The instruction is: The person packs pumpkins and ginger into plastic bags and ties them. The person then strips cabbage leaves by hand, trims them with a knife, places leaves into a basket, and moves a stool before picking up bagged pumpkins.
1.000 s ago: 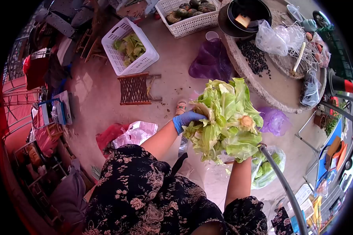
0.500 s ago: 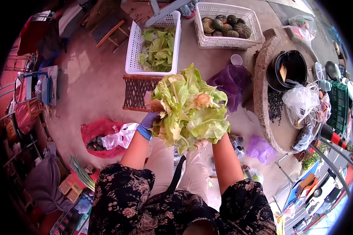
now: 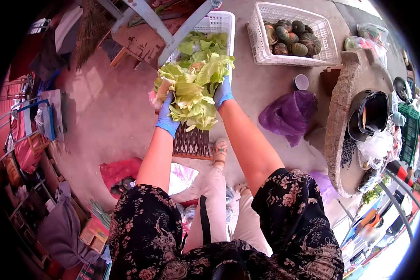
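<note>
Between my two outstretched arms is a big bunch of lettuce, pale green with light cut stem ends. My left hand, in a blue glove, grips its left side. On the right side my gloved right hand clasps it, the fingers partly hidden by leaves. The bunch hangs over the near end of a white plastic crate, covering that end. More lettuce leaves lie inside the crate. Below the bunch shows a brown lattice stool.
A white crate of squashes stands at the upper right. A wooden chair overhangs the leaf crate's left side. To the right are a purple sack and a stone basin with a black pot. A red bag lies lower left.
Both hands have carried the lettuce forward and slightly left, from in front of my body to over the white crate. My right foot has come into view beside the stool.
</note>
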A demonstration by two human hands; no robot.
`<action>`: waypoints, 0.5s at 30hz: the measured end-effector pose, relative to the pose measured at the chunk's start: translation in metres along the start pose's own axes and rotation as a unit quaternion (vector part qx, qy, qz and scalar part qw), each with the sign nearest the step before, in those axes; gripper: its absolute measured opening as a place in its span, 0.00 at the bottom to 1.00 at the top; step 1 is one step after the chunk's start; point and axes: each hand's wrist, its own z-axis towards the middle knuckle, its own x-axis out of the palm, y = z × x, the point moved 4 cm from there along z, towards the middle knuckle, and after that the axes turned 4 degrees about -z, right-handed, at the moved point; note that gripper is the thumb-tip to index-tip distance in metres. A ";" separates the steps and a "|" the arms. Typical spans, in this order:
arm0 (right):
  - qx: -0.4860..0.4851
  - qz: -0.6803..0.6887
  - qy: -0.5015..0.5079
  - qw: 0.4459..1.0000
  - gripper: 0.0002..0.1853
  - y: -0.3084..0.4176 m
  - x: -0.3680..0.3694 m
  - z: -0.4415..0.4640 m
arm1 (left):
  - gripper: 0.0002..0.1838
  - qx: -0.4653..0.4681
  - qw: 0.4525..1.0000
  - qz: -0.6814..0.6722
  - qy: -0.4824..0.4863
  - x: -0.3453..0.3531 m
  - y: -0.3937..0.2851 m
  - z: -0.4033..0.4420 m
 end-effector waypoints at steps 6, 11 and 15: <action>0.048 -0.163 -0.102 0.980 0.35 -0.011 -0.020 0.017 | 0.34 -0.007 0.993 0.078 -0.088 -0.030 -0.015 0.045; 0.048 -0.148 -0.119 0.981 0.24 -0.023 -0.065 0.000 | 0.31 -0.005 0.977 0.179 -0.120 -0.044 0.002 0.038; 0.115 -0.144 -0.185 0.965 0.19 -0.050 -0.116 -0.038 | 0.26 -0.002 0.916 0.381 -0.129 -0.093 0.033 0.032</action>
